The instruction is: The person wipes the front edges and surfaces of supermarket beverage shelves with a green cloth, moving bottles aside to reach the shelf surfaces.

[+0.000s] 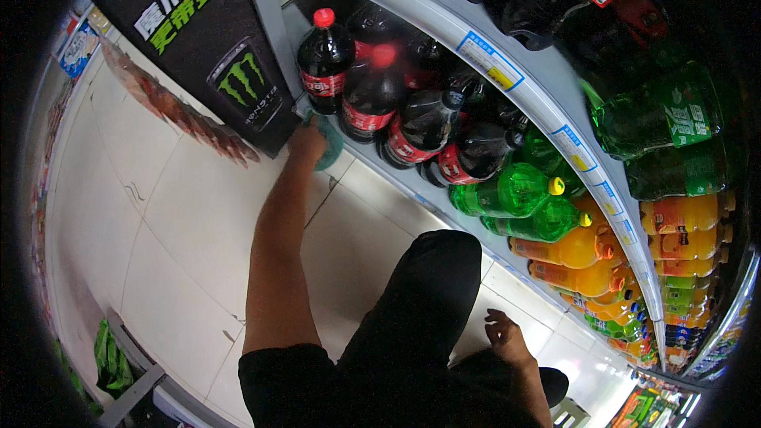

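My left arm stretches forward to the lower left end of a drinks shelf [414, 198]. There my left hand [307, 144] is closed on a blue-green cloth [330, 150], which lies against the shelf's low front edge. Just beyond it stands a cola bottle [325, 83] with a red cap and red label. More dark cola bottles [367, 107] crowd beside that one, some of them tilted. My right hand [507, 338] hangs near my knee, its fingers apart and slightly curled, holding nothing.
A black advertising panel [190, 40] borders the shelf on the left. Green soda bottles [507, 190] and orange drinks [567, 247] continue along it to the right. An upper shelf's curved edge [444, 20] juts overhead. Pale floor tiles [190, 214] lie below.
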Available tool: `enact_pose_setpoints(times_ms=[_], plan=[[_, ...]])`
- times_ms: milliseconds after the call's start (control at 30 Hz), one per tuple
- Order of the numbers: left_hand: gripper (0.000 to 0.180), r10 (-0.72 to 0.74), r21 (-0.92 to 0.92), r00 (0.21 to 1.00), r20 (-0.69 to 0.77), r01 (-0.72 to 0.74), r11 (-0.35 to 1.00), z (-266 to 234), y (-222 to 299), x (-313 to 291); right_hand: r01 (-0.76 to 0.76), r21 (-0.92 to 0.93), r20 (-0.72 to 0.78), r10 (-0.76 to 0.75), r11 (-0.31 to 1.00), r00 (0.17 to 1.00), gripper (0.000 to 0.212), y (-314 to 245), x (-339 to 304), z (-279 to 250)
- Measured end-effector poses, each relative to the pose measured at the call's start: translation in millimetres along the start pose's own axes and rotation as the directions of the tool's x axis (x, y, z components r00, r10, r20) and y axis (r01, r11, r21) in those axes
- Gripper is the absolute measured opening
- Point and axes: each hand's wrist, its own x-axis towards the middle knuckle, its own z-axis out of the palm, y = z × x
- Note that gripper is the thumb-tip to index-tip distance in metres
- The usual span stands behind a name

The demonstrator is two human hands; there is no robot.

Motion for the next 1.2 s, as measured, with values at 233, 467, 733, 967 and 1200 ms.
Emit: enact_pose_setpoints(times_ms=[233,467,733,967,1200], plan=[[0.056,-0.053,-0.071,0.998,0.022,0.054,0.996,-49,11,4,-0.177,0.089,0.02,0.176,0.98,0.984,0.016,10,-7,8],[0.05,0.07,0.048,0.997,-0.025,-0.069,0.996,-55,5,-46,-0.159,0.089,0.057,0.154,0.983,0.986,0.03,-15,15,3],[0.055,-0.059,-0.023,0.998,0.018,0.059,0.998,-68,-10,10,-0.113,-0.003,0.157,0.112,0.994,0.981,0.037,-9,20,5],[0.045,-0.017,-0.025,0.998,-0.063,0.015,1.0,-50,-6,-29,-0.148,-0.03,0.153,0.151,0.988,0.977,0.037,-13,16,3],[0.06,-0.052,0.055,0.999,0.005,0.052,0.997,-59,-10,7,-0.02,-0.037,0.141,0.025,0.999,0.99,0.029,-7,28,1]])
